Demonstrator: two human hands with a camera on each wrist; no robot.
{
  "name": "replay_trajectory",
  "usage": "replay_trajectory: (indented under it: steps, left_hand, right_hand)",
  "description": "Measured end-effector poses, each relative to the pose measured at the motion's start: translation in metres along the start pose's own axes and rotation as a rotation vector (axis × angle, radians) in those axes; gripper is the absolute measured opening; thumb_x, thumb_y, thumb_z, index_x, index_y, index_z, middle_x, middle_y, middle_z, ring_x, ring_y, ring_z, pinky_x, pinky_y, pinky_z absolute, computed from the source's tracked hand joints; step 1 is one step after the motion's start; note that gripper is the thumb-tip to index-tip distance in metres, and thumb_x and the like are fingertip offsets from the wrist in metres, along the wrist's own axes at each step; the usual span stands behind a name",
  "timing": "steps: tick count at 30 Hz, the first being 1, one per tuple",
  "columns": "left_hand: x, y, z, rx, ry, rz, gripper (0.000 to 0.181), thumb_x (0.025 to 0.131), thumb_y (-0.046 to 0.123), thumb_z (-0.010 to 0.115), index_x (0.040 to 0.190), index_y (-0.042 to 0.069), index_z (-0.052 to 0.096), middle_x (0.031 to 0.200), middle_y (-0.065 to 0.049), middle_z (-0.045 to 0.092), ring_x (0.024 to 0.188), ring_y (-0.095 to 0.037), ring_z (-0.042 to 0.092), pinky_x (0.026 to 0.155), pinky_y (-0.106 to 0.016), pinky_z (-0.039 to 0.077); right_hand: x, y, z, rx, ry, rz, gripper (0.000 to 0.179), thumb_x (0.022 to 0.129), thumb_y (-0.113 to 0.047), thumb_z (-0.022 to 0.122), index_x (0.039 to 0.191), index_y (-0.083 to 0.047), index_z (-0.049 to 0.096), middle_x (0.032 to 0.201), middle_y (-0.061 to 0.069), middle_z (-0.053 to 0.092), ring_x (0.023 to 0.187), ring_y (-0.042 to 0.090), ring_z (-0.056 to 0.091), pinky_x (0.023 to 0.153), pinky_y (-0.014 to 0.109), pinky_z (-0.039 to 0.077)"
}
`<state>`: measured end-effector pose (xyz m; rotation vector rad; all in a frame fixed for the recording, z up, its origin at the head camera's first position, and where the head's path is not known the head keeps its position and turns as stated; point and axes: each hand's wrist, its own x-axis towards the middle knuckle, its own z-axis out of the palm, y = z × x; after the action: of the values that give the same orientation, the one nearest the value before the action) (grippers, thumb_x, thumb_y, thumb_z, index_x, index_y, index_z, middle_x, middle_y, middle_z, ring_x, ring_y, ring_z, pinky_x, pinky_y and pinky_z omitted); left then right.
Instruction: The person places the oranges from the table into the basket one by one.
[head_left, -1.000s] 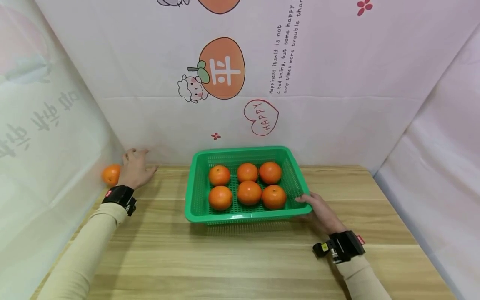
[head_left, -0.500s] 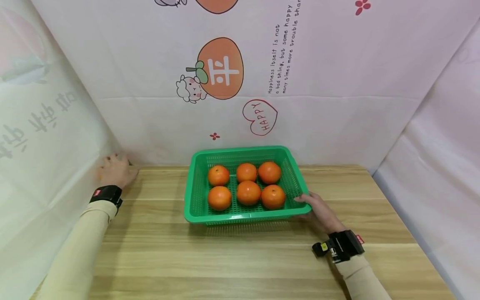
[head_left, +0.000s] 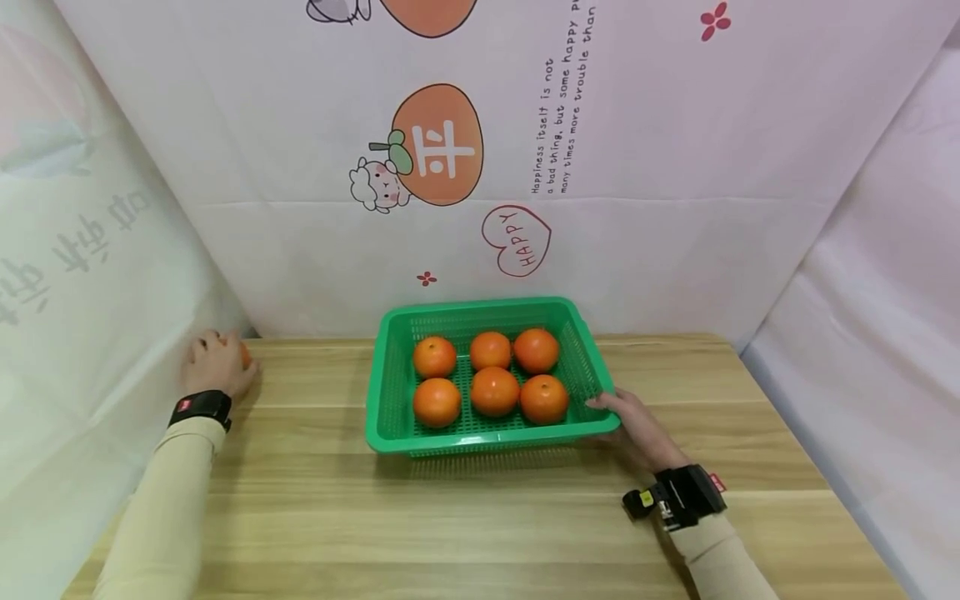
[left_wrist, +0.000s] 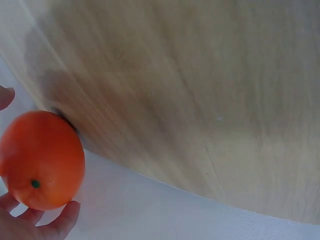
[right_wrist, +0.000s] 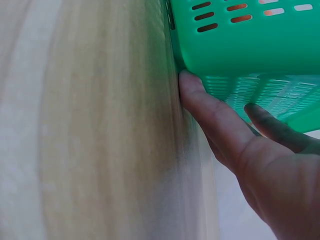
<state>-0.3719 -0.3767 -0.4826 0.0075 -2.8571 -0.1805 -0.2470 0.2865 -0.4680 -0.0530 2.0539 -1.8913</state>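
Observation:
At the far left corner of the table, my left hand [head_left: 219,367] reaches round an orange [left_wrist: 42,160], partly hidden under it in the head view. In the left wrist view the fingers curl against the orange's lower side, and the thumb tip [left_wrist: 5,97] shows close to its upper side. My right hand [head_left: 641,427] holds the near right corner of a green plastic basket [head_left: 380,383]. Its thumb lies over the rim, and other fingers go beneath the corner. Inside the basket sit several oranges [head_left: 495,392] in two rows.
A wooden table [head_left: 337,525] carries everything. White printed cloth [head_left: 637,250] hangs behind the table, with more cloth along the left [head_left: 90,358] and right sides. The basket stands close to the back cloth.
My left hand has moved left, over to the orange in the corner, and its fingers have come round it. The right hand and the basket stay in place; the head view has shifted slightly.

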Motion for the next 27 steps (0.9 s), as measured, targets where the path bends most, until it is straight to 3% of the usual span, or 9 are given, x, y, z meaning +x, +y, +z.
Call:
replay_trajectory:
  steps: [4, 10, 14, 19, 23, 27]
  left_hand:
    - [0.001, -0.005, 0.003, -0.011, 0.006, 0.014, 0.063, 0.096, 0.027, 0.067, 0.134, -0.018, 0.044, 0.134, -0.052, 0.040, 0.117, -0.070, 0.041, 0.084, -0.078, 0.045]
    - [0.003, -0.012, 0.008, -0.030, -0.025, 0.064, 0.064, 0.092, 0.028, 0.069, 0.128, -0.019, 0.048, 0.119, -0.049, 0.048, 0.103, -0.071, 0.049, 0.088, -0.070, 0.041]
    - [0.006, -0.016, 0.009, -0.051, -0.074, 0.073, 0.067, 0.091, 0.034, 0.070, 0.129, -0.016, 0.049, 0.116, -0.047, 0.051, 0.098, -0.067, 0.053, 0.085, -0.068, 0.043]
    - [0.011, -0.021, 0.006, -0.073, -0.147, 0.064, 0.068, 0.089, 0.045, 0.073, 0.124, -0.011, 0.055, 0.104, -0.036, 0.058, 0.086, -0.053, 0.060, 0.072, -0.057, 0.049]
    - [0.011, -0.016, -0.001, -0.089, -0.199, 0.038, 0.061, 0.088, 0.041, 0.072, 0.120, -0.009, 0.057, 0.096, -0.030, 0.060, 0.083, -0.045, 0.060, 0.067, -0.049, 0.048]
    - [0.008, -0.011, -0.005, -0.083, -0.209, 0.030, 0.055, 0.085, 0.036, 0.073, 0.114, -0.009, 0.058, 0.091, -0.028, 0.059, 0.082, -0.044, 0.059, 0.066, -0.047, 0.046]
  right_hand:
    - [0.000, 0.000, 0.000, 0.003, -0.002, -0.001, 0.066, 0.104, -0.023, 0.050, 0.159, 0.008, 0.030, 0.144, 0.025, 0.055, 0.116, 0.017, 0.068, 0.097, 0.034, 0.057]
    - [0.001, 0.001, 0.000, -0.002, -0.003, -0.009, 0.066, 0.104, -0.023, 0.049, 0.159, 0.008, 0.030, 0.142, 0.023, 0.058, 0.114, 0.015, 0.070, 0.096, 0.032, 0.058]
    - [0.001, 0.001, 0.000, -0.003, 0.000, -0.009, 0.065, 0.105, -0.022, 0.048, 0.159, 0.008, 0.029, 0.143, 0.025, 0.057, 0.113, 0.014, 0.070, 0.095, 0.032, 0.059]
    - [0.000, 0.000, 0.000, -0.012, 0.005, -0.010, 0.067, 0.105, -0.023, 0.048, 0.161, 0.007, 0.027, 0.147, 0.032, 0.052, 0.113, 0.015, 0.071, 0.095, 0.032, 0.059]
    - [0.000, -0.001, 0.000, -0.018, 0.004, -0.010, 0.066, 0.104, -0.024, 0.048, 0.159, 0.009, 0.029, 0.142, 0.029, 0.059, 0.110, 0.014, 0.072, 0.094, 0.030, 0.059]
    - [0.001, 0.000, 0.001, -0.015, 0.003, -0.008, 0.066, 0.104, -0.023, 0.049, 0.158, 0.009, 0.031, 0.137, 0.024, 0.063, 0.109, 0.013, 0.073, 0.094, 0.030, 0.059]
